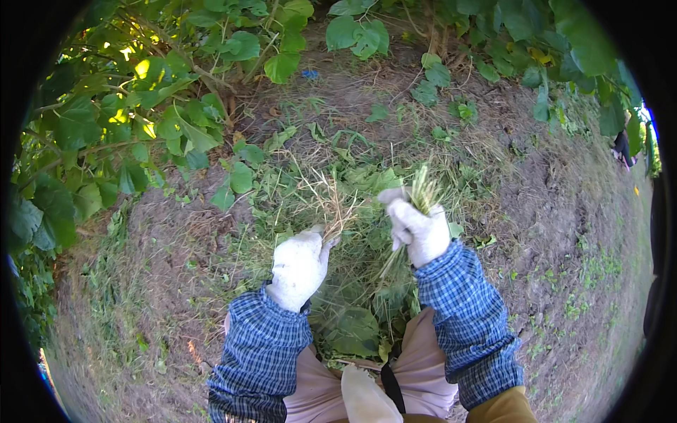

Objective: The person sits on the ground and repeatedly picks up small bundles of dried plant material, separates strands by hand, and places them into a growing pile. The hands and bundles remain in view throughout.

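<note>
My left hand (pixel 300 268), in a white work glove, is closed around a small tuft of dry brown grass (pixel 336 214). The stems stick up past the thumb and fingers. My right hand (pixel 420 227), gloved in the same way, grips a bundle of greenish-yellow grass stems (pixel 423 193). Its cut-looking ends point upward and the long blades hang below the fist. Between and beneath both hands lies a loose heap of cut grass and leaves (pixel 349 269). A large green leaf (pixel 354 332) rests on the heap close to my knees.
Leafy bushes (pixel 174 90) crowd the upper left, and more broad-leaved branches (pixel 560 37) overhang the upper right. A small blue object (pixel 310 74) lies on the soil at the back. Bare earth (pixel 545 211) with scattered weeds stretches to the right. A dark shape stands at the right rim.
</note>
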{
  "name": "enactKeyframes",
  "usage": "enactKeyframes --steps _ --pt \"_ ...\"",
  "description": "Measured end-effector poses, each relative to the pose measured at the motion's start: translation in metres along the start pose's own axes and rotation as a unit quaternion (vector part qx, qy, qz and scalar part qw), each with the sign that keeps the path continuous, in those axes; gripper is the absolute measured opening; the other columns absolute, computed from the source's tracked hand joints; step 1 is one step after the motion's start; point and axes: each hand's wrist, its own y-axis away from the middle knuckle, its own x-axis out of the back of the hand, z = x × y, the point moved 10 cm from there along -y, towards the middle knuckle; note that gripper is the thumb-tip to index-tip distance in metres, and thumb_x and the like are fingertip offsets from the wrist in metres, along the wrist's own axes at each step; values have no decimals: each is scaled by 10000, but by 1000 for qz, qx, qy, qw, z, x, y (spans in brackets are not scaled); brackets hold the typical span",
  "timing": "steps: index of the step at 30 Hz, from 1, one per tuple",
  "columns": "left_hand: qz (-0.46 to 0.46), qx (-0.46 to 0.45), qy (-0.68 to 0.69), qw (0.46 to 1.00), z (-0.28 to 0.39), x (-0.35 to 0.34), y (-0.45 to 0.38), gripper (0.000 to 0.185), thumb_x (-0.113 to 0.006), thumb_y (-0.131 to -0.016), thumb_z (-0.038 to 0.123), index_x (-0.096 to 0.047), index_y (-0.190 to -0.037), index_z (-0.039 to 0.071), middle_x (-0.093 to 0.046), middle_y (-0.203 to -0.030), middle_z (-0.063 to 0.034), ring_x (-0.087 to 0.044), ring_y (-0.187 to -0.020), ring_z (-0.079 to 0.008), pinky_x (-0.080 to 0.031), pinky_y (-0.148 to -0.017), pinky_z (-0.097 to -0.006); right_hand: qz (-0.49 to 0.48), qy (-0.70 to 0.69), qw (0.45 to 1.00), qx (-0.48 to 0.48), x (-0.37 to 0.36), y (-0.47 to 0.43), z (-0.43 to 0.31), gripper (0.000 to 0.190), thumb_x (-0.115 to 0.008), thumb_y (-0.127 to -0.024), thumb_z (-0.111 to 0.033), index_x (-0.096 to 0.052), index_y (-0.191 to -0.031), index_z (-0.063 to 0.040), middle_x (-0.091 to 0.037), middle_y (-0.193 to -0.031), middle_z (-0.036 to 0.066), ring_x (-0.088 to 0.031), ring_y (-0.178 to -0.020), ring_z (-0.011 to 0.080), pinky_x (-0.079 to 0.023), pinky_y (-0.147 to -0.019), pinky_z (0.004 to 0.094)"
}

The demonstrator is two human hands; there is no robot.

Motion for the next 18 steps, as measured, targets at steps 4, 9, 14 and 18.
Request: enactKeyframes --steps 4,9,14,18 --pt "-12 -14 -2 1000 9 -7 -1 313 -721 -905 237 -668 -935 -70 -627 -716 -210 -650 -653 -377 -533 -591 -431 8 -39 999 -32 -11 1 15 364 -711 -860 -58 -653 -1206 37 -639 -774 20 -495 -518 70 -472 -436 239" --pt "-52 -10 -15 998 15 -12 -2 278 -729 -872 206 -672 -996 -37 -646 -765 -201 -659 -700 -364 -544 -634 -431 32 -25 998 -37 -8 0 21 316 -712 -870 -78 -686 -1168 25 -640 -760 21 -491 -515 69 -467 -436 246" --pt "-104 -30 -48 993 21 -22 3 288 -706 -838 153 -639 -1068 -6 -670 -839 -187 -674 -748 -350 -545 -653 -425 35 -13 998 -42 -4 -1 25 300 -713 -879 -100 -697 -1149 28 -619 -687 6 -470 -489 69 -467 -437 255" --pt "-137 -34 -77 987 22 -31 4 280 -698 -821 124 -626 -1065 7 -684 -879 -176 -685 -777 -342 -547 -657 -423 42 -8 997 -59 -4 -1 31 282 -718 -880 -113 -702 -1124 27 -591 -638 4 -467 -476 77 -462 -433 259"
